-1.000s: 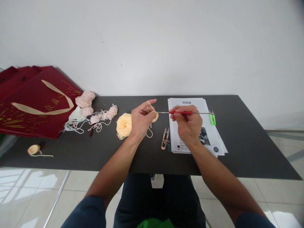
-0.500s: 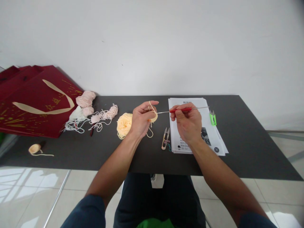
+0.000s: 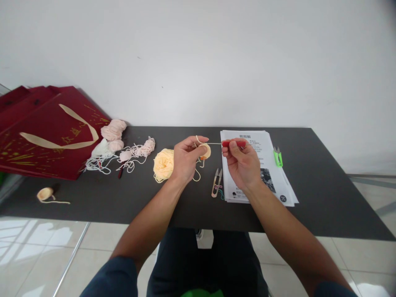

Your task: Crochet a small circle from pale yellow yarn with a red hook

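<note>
Held up over the middle of the table (image 3: 312, 185), where the left hand (image 3: 185, 160) pinches it between thumb and fingers, is item one: the piece (image 3: 206, 151), small, round, cream, with an orange spot. Yarn is looped over that hand's raised index finger, with a loose tail hanging below.

Item two: the hook (image 3: 234, 143), red-handled, level, gripped by the thumb and closed fingers of the right hand (image 3: 244, 167) above the papers. A thin pale line joins piece and hook; it seems to be yarn, though it is too fine to be sure.

Just left of the left hand: one yellow ball (image 3: 163, 164).
Between the hands, nearer the table's near edge: one pair of snips (image 3: 216, 183), blades pointing far, beside the papers.
Under the right hand: printed papers (image 3: 229, 190), stacked slightly askew.
At their far right side: one green clip-like tool (image 3: 278, 158) with metal points.
Farther left: a pale pink tangle (image 3: 145, 148); a dark red stick (image 3: 120, 171); pink skeins (image 3: 113, 130); white yarn (image 3: 100, 152); a red bag (image 3: 46, 123), ribbon-handled.
Near left: one cream cup (image 3: 45, 194) with a yarn tail.
</note>
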The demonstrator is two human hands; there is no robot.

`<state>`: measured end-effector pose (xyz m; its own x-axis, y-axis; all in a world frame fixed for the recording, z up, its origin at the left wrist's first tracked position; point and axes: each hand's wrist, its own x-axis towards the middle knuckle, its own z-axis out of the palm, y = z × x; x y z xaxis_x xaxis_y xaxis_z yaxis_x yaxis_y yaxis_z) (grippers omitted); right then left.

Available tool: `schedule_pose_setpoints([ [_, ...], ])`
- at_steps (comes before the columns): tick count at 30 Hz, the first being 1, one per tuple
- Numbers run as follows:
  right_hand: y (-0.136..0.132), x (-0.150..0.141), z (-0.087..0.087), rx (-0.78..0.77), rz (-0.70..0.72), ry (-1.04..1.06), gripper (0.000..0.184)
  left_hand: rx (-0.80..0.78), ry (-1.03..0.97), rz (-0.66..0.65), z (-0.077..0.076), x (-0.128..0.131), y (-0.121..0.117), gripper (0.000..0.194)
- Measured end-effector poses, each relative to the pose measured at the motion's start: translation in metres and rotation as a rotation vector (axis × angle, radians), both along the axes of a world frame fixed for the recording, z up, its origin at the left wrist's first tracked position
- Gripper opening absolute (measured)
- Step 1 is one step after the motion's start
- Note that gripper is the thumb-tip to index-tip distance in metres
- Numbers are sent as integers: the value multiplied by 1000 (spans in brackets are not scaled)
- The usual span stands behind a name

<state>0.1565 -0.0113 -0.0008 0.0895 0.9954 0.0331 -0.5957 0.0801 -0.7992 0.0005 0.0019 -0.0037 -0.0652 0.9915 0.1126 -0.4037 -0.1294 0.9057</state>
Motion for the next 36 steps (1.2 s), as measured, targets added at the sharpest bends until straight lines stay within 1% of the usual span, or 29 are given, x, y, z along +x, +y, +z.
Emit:
schedule_pose_setpoints([
  [3,0,2,0,27,-5,-6,21,-13,5,2,0,-1,0,17],
  [12,1,6,-4,136,-38,-79,24,13,51,38,0,-2,-1,15],
  [21,-3,3,0,199,-91,-172,27,46,99,88,1,-2,-2,11],
  [28,-3,3,0,225,-110,-166,23,62,122,95,1,-1,-2,11],
  [32,-3,2,1,207,-118,-176,23,61,154,112,3,0,-3,10],
  [36,-4,2,1,204,-99,-137,22,84,198,118,5,0,-6,10],
])
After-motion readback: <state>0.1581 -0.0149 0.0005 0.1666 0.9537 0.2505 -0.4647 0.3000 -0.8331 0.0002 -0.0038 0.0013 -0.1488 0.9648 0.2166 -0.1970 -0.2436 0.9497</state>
